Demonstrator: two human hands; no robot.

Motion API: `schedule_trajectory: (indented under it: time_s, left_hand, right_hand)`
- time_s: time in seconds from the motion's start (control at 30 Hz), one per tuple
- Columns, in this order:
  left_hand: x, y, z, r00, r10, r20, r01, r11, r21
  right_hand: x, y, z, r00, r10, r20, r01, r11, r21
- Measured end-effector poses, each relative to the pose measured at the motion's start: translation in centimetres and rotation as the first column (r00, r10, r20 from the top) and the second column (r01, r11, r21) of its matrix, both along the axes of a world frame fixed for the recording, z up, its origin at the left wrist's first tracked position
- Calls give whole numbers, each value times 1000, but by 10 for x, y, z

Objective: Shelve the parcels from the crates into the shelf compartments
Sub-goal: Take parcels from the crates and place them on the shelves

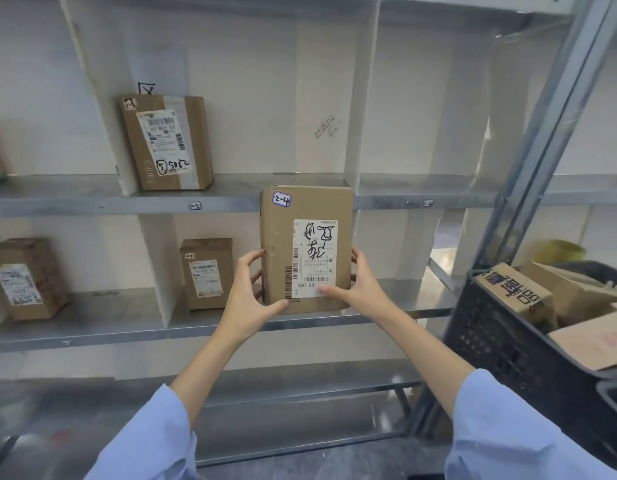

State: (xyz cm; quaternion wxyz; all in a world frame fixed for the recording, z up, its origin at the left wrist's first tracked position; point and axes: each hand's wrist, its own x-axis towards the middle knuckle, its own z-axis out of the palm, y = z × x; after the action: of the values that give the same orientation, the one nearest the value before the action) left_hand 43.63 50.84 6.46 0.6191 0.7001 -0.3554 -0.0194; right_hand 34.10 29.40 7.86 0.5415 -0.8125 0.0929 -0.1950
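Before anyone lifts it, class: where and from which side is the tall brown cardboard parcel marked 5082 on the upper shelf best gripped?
I would take the tall brown cardboard parcel by its top edge, coming from the front and right. It stands upright with open space above and to its right, while the white divider panel sits close on its left.

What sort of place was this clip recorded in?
Probably a parcel depot or pickup storeroom. Metal shelving is split by white dividers into number-tagged compartments; cardboard parcels with barcode labels stand in them; a black crate at right holds more. The left hand and right hand hold another labelled parcel.
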Motion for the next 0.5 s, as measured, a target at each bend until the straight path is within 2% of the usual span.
schedule_trajectory:
  time_s: [0.3,0.5]
  left_hand:
    - [-19,-89,-56,997,-1,-76,4,999,37]
    - [-32,-144,-81,995,-20,-94,27,996,83]
  right_hand:
    - [-33,-91,-60,992,-66,-112,80,989,125]
    - [-53,-139,-90,984,-134,-115,147,983,114]
